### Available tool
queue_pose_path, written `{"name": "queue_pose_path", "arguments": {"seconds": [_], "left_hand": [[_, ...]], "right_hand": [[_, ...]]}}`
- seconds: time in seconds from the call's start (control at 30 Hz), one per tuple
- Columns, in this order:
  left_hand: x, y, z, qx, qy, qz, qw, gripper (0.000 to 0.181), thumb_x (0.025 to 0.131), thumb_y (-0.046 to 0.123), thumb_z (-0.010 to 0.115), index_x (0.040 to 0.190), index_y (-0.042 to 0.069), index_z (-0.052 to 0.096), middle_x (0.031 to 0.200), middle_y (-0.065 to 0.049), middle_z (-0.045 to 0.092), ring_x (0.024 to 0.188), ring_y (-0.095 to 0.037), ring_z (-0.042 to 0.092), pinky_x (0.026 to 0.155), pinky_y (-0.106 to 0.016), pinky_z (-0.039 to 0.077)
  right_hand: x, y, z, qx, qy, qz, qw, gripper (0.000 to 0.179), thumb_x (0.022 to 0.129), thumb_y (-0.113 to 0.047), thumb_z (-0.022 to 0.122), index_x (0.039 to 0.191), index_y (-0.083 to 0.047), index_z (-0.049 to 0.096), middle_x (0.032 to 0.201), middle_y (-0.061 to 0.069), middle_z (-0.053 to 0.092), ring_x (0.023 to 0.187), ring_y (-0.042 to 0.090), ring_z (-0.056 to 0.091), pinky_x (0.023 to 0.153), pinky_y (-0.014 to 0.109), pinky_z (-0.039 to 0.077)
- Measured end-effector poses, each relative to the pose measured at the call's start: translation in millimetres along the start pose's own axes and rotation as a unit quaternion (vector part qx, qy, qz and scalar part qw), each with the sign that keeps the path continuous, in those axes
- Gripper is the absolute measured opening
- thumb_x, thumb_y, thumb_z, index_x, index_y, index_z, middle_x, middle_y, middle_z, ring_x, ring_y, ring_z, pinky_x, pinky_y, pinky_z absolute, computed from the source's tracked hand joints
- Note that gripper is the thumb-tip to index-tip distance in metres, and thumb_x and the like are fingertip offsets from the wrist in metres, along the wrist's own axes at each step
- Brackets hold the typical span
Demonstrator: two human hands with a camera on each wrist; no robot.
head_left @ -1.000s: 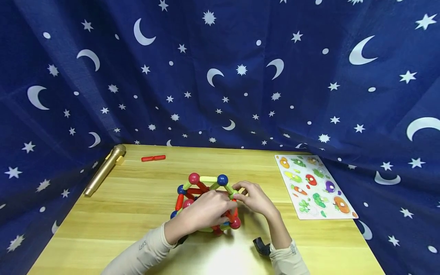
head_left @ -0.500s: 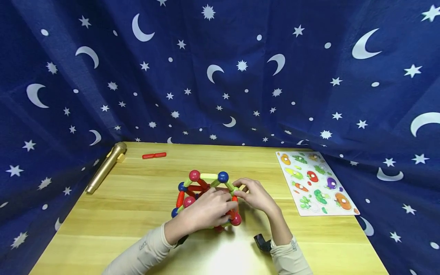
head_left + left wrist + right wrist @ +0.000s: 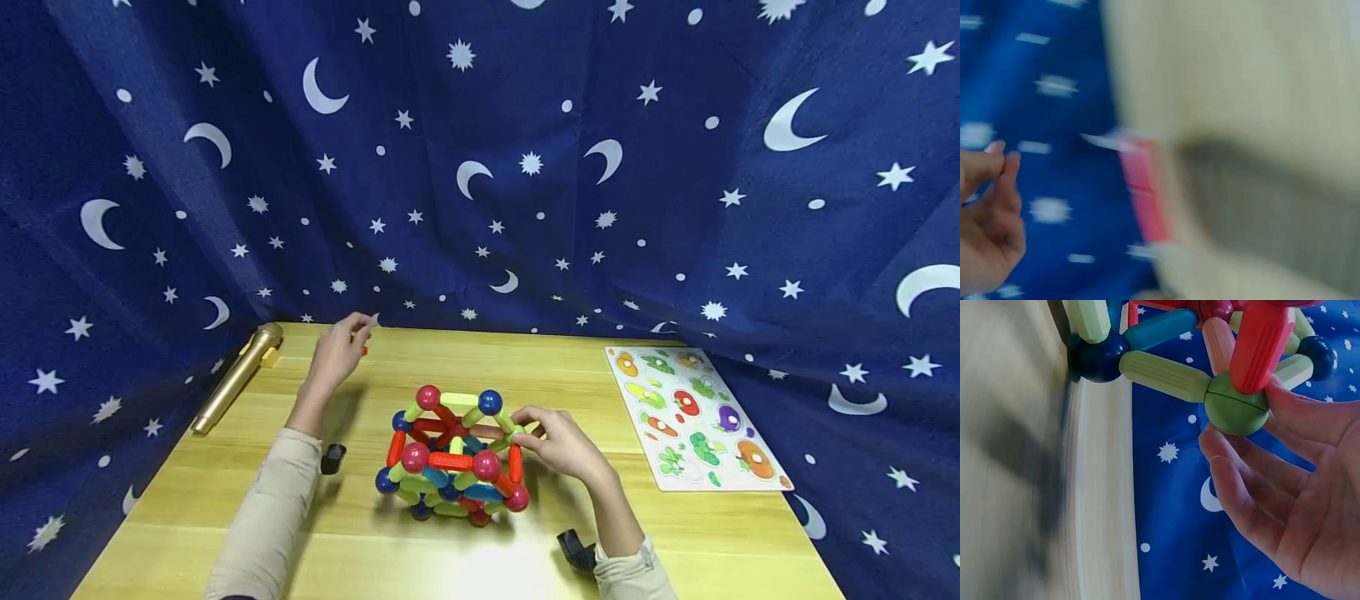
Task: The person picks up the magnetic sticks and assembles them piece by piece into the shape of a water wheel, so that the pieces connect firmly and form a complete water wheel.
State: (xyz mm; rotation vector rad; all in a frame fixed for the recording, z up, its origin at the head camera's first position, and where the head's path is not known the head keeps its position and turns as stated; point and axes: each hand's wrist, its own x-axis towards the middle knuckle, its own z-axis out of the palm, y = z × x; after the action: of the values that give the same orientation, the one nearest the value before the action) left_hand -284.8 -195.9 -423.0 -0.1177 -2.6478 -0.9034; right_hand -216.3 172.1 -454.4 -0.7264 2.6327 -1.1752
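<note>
A ball-and-rod magnetic building frame point(image 3: 451, 461), with red, blue, green and yellow-green parts, stands on the table in the head view. My right hand point(image 3: 558, 446) is at its right side, thumb and fingers pinching a green ball point(image 3: 1235, 409) that joins several rods. Away from the frame, my left hand point(image 3: 336, 350) hovers over the far left of the table, fingers loosely bent and holding nothing. Two red rods point(image 3: 1144, 187) lie end to end close to it in the left wrist view; in the head view the hand hides all but one tip.
At the left edge lies a gold microphone point(image 3: 238, 379). A vegetable puzzle board point(image 3: 626, 421) rests at the right. Behind the wooden table point(image 3: 225, 517) hangs a dark blue curtain point(image 3: 420, 125) with moons and stars. Black wrist mounts point(image 3: 576, 550) show beside the sleeves.
My left hand has left the frame and moved up and left to the red rods, uncovering the frame's front. The right hand stays at the green ball.
</note>
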Motion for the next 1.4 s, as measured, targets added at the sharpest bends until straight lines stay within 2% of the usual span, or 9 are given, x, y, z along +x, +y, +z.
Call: {"name": "queue_pose_path", "arguments": {"seconds": [0.1, 0.2, 0.33, 0.5, 0.67, 0.8, 0.9, 1.2, 1.4], "left_hand": [[12.1, -53.3, 19.3, 0.096, -0.046, -0.102, 0.9891, 0.026, 0.098, 0.014, 0.046, 0.116, 0.013, 0.065, 0.108, -0.018, 0.070, 0.083, -0.038, 0.066, 0.063, -0.046, 0.049], [14.7, -82.3, 36.4, 0.148, -0.104, -0.151, 0.9720, 0.032, 0.094, 0.011, 0.049, 0.124, 0.014, 0.061, 0.121, -0.021, 0.062, 0.096, -0.046, 0.064, 0.069, -0.053, 0.051], [12.3, -92.8, 45.7, 0.190, -0.129, -0.154, 0.9611, 0.040, 0.091, 0.008, 0.054, 0.130, 0.009, 0.057, 0.126, -0.027, 0.052, 0.113, -0.050, 0.053, 0.085, -0.061, 0.047], [3.1, -99.3, 45.3, 0.252, -0.140, -0.143, 0.9468, 0.030, 0.088, 0.002, 0.055, 0.117, 0.002, 0.063, 0.119, -0.032, 0.050, 0.115, -0.050, 0.046, 0.090, -0.064, 0.039], [-2.2, -108.8, 51.8, 0.210, -0.121, -0.138, 0.9603, 0.019, 0.087, 0.001, 0.058, 0.105, 0.005, 0.063, 0.113, -0.030, 0.054, 0.112, -0.053, 0.045, 0.089, -0.062, 0.040], [-4.3, -113.0, 60.4, 0.188, -0.107, -0.126, 0.9682, 0.015, 0.086, 0.006, 0.066, 0.100, 0.008, 0.061, 0.109, -0.027, 0.056, 0.110, -0.055, 0.043, 0.086, -0.060, 0.041], [-9.5, -106.6, 65.8, 0.170, -0.129, -0.119, 0.9698, 0.014, 0.090, 0.014, 0.066, 0.101, 0.010, 0.058, 0.107, -0.026, 0.053, 0.111, -0.054, 0.039, 0.084, -0.061, 0.036], [-22.3, -74.0, 74.1, 0.152, -0.240, -0.138, 0.9489, 0.019, 0.103, 0.029, 0.045, 0.114, 0.014, 0.049, 0.119, -0.024, 0.039, 0.116, -0.050, 0.028, 0.090, -0.068, 0.023], [-28.6, -63.5, 81.0, 0.113, -0.261, -0.127, 0.9503, 0.018, 0.104, 0.028, 0.041, 0.115, 0.014, 0.047, 0.125, -0.022, 0.033, 0.117, -0.049, 0.026, 0.090, -0.067, 0.022]], "right_hand": [[-5.2, 0.7, 4.0, 0.002, -0.009, 0.006, 0.9999, 0.019, 0.090, -0.020, 0.069, 0.108, -0.012, 0.068, 0.109, 0.005, 0.071, 0.083, 0.019, 0.066, 0.069, 0.021, 0.051], [-8.9, 1.4, 7.8, 0.002, -0.010, 0.007, 0.9999, 0.018, 0.090, -0.019, 0.069, 0.107, -0.012, 0.068, 0.109, 0.005, 0.071, 0.082, 0.019, 0.065, 0.069, 0.021, 0.051], [-10.7, -0.6, 13.7, 0.006, -0.013, 0.004, 0.9999, 0.018, 0.090, -0.019, 0.069, 0.106, -0.013, 0.068, 0.107, 0.004, 0.071, 0.081, 0.019, 0.065, 0.068, 0.021, 0.050], [-9.4, -5.1, 19.4, 0.015, -0.023, -0.005, 0.9996, 0.019, 0.090, -0.020, 0.069, 0.108, -0.012, 0.068, 0.107, 0.005, 0.071, 0.081, 0.019, 0.066, 0.067, 0.020, 0.050], [-9.3, -6.1, 19.0, 0.011, -0.015, -0.001, 0.9998, 0.018, 0.090, -0.018, 0.069, 0.107, -0.012, 0.068, 0.106, 0.005, 0.071, 0.079, 0.018, 0.066, 0.065, 0.020, 0.050], [-8.4, -6.3, 16.8, 0.011, -0.011, 0.001, 0.9999, 0.018, 0.090, -0.018, 0.069, 0.107, -0.012, 0.068, 0.106, 0.005, 0.071, 0.080, 0.018, 0.065, 0.066, 0.020, 0.051], [-7.3, -6.6, 14.4, 0.010, -0.007, -0.001, 0.9999, 0.017, 0.090, -0.016, 0.069, 0.107, -0.011, 0.068, 0.106, 0.006, 0.071, 0.081, 0.019, 0.066, 0.066, 0.020, 0.051], [-4.1, -4.5, 7.2, 0.011, 0.005, 0.003, 0.9999, 0.018, 0.090, -0.015, 0.068, 0.107, -0.011, 0.067, 0.105, 0.007, 0.071, 0.082, 0.022, 0.068, 0.064, 0.020, 0.051], [-2.5, -4.4, 4.3, 0.005, 0.006, 0.005, 1.0000, 0.018, 0.091, -0.015, 0.068, 0.108, -0.011, 0.067, 0.105, 0.007, 0.071, 0.082, 0.020, 0.068, 0.065, 0.020, 0.052]]}}
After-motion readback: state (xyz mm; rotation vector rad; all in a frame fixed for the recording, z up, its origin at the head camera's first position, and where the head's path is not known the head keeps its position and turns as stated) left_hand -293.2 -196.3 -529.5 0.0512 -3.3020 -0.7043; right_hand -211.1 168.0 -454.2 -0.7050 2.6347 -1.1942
